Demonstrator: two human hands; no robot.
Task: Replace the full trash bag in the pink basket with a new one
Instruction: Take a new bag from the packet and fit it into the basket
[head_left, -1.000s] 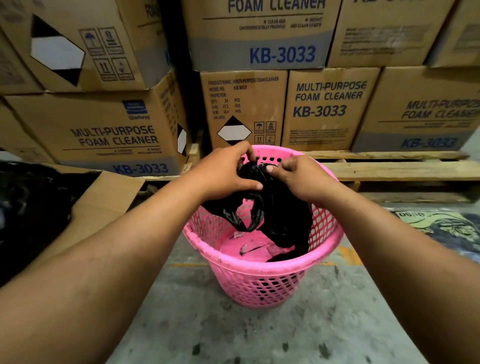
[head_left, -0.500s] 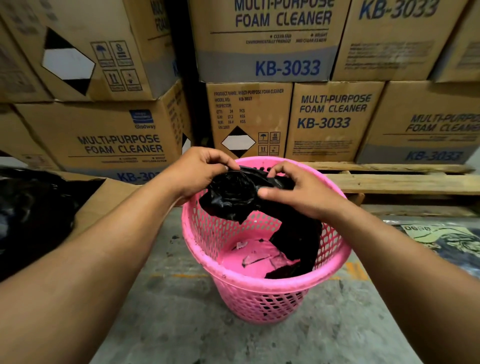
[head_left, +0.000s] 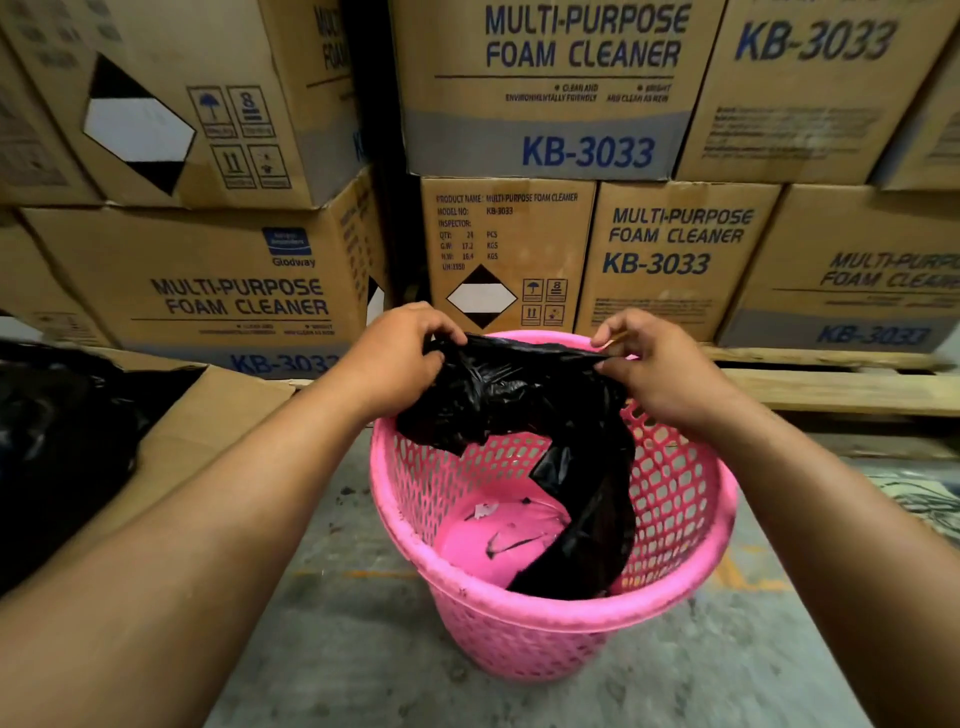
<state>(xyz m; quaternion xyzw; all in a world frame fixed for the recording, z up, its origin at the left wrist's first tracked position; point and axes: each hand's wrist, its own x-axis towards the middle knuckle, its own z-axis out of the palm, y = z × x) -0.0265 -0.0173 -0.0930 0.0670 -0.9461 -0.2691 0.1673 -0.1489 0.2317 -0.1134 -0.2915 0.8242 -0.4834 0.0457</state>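
A pink perforated basket (head_left: 675, 519) stands on the concrete floor in front of me. Above its far rim I hold a crumpled black trash bag (head_left: 524, 400). My left hand (head_left: 395, 358) grips its left edge and my right hand (head_left: 649, 364) pinches its right edge, so the top is stretched between them. The rest of the bag hangs down the basket's right inner wall to the bottom. A few dark scraps lie on the pink basket floor. At the far left sits a bulging black bag (head_left: 57, 441).
Stacked cardboard boxes (head_left: 675, 249) marked foam cleaner form a wall right behind the basket, on a wooden pallet (head_left: 857, 384). A flattened cardboard sheet (head_left: 218, 415) leans at the left. Printed paper (head_left: 924, 499) lies on the floor at right.
My hands have moved apart, left hand leftward and right hand rightward, spreading the bunched black bag wider over the basket. The view has drawn closer to the basket.
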